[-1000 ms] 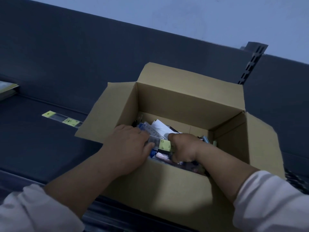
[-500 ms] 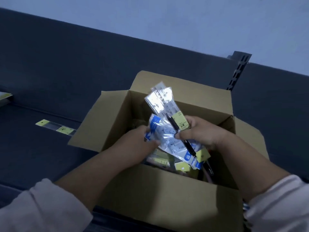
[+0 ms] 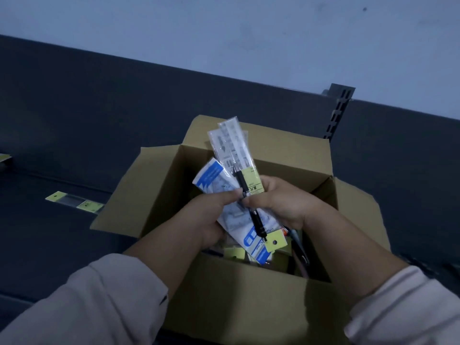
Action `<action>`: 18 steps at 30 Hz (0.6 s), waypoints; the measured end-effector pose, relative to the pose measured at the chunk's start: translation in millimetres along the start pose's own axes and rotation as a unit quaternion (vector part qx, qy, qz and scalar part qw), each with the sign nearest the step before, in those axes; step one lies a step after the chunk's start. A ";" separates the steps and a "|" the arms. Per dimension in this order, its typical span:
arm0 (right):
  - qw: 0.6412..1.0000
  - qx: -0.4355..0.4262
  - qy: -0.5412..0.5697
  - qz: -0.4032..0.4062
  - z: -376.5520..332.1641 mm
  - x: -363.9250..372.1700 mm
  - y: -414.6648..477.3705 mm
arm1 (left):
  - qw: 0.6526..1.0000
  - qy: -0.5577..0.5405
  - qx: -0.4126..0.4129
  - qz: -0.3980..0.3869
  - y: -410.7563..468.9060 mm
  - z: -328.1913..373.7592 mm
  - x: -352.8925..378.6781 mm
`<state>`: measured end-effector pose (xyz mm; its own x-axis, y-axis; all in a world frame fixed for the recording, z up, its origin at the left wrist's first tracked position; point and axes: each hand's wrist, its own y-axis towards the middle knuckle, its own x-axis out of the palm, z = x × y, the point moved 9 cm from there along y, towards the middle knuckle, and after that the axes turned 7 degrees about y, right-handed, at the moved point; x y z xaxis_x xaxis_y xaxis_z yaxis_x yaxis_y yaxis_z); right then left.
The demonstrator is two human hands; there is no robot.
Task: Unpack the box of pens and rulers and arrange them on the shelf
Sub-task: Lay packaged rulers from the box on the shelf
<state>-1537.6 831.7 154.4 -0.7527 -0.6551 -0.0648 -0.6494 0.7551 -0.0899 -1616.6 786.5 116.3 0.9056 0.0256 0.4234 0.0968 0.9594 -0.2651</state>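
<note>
An open cardboard box [image 3: 249,302] stands on the dark shelf [image 3: 57,235]. Above it I hold a bundle of packaged rulers and pens [image 3: 231,155]: clear ruler sleeves with yellow tags, a blue-and-white packet [image 3: 211,178] and a black pen [image 3: 251,210]. My left hand [image 3: 211,220] grips the bundle from the left, and my right hand [image 3: 281,202] grips it from the right. More packets with yellow tags [image 3: 236,252] lie in the box below.
One packaged ruler with yellow tags [image 3: 74,201] lies flat on the shelf left of the box. A slotted metal upright [image 3: 336,113] rises behind the box. Another item's edge [image 3: 3,161] shows at the far left.
Both hands were down inside the box a second ago. They have since lifted a bundle of packets up out of it and hold it higher now.
</note>
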 end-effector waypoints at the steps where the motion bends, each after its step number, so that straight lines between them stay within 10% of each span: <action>1: 1.000 0.005 -0.014 0.001 1.7 1.1 0.5 | 1.000 -0.010 0.002 0.008 1.7 0.2 -1.0; 18: 0.965 -0.037 -0.122 0.229 13.1 -36.3 -6.0 | 0.990 -0.018 0.039 0.131 16.1 -0.5 -24.1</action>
<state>-1505.0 850.6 144.2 -0.9208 -0.2324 -0.3132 -0.2677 0.9606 0.0742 -1636.7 801.1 101.4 0.8797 0.2856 0.3803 -0.1736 0.9373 -0.3022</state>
